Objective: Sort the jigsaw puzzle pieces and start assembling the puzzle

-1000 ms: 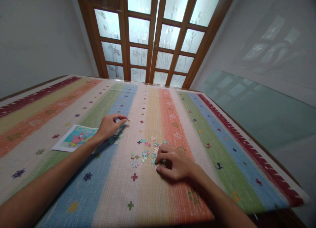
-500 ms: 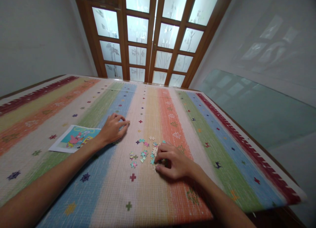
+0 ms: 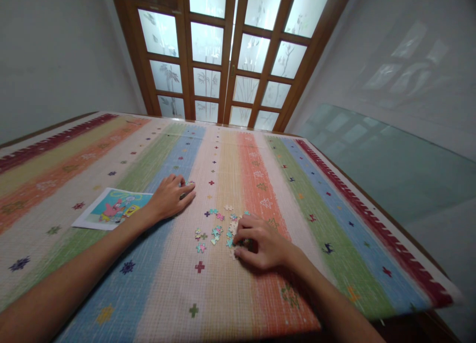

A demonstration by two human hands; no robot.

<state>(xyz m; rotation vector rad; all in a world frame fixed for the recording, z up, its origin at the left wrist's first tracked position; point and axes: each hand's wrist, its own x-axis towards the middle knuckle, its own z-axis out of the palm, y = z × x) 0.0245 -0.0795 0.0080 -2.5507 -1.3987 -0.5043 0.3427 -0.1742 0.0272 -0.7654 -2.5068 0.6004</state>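
Puzzle pieces (image 3: 216, 231), long axes mixed, lie between left hand (image 3: 171, 198) and right hand (image 3: 261, 241); whether curled fingers (image 3: 245, 234) hold any, I cannot tell.

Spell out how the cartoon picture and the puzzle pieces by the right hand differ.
The cartoon picture is one larger sheet; the puzzle pieces are small and many. The picture has straight edges; the puzzle pieces have knobs and notches. The picture is partly hidden by the left forearm; the puzzle pieces lie scattered by the right hand. Both rest on the striped tablecloth and show teal and pink.
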